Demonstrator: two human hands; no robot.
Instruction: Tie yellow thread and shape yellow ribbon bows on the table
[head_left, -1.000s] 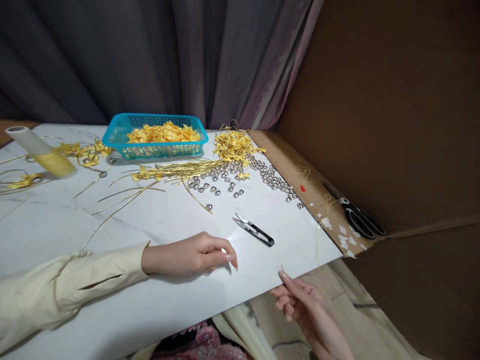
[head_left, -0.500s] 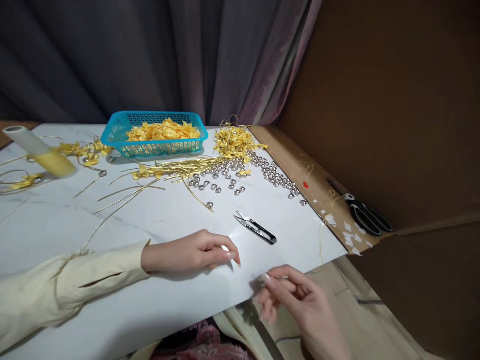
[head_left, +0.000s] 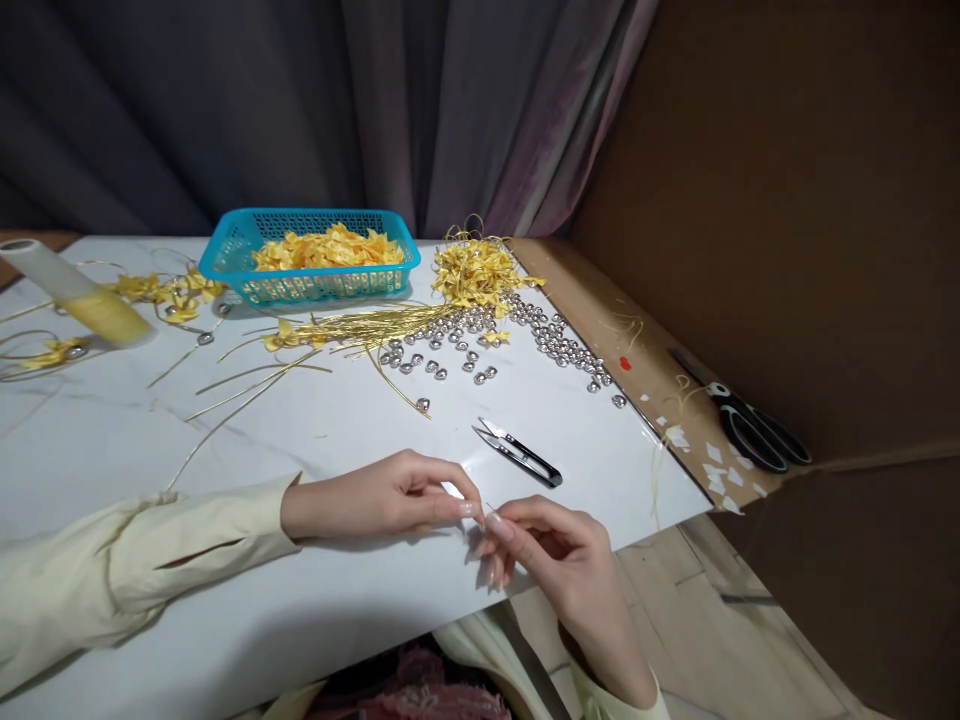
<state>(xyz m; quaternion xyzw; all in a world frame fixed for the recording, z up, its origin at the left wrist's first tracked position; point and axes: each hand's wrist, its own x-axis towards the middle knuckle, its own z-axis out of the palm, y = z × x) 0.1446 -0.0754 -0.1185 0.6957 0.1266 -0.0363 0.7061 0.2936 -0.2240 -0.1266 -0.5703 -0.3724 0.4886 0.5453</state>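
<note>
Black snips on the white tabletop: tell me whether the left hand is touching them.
Apart. The head view shows a strip of white tabletop between the black snips and the left hand.

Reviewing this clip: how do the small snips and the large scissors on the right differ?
The snips lie on the white tabletop; the scissors lie on the brown surface beside it. The snips have a slim body without finger loops, while the scissors have two looped handles. The snips look smaller than the scissors. Both have black handles and point away toward the upper left.
</note>
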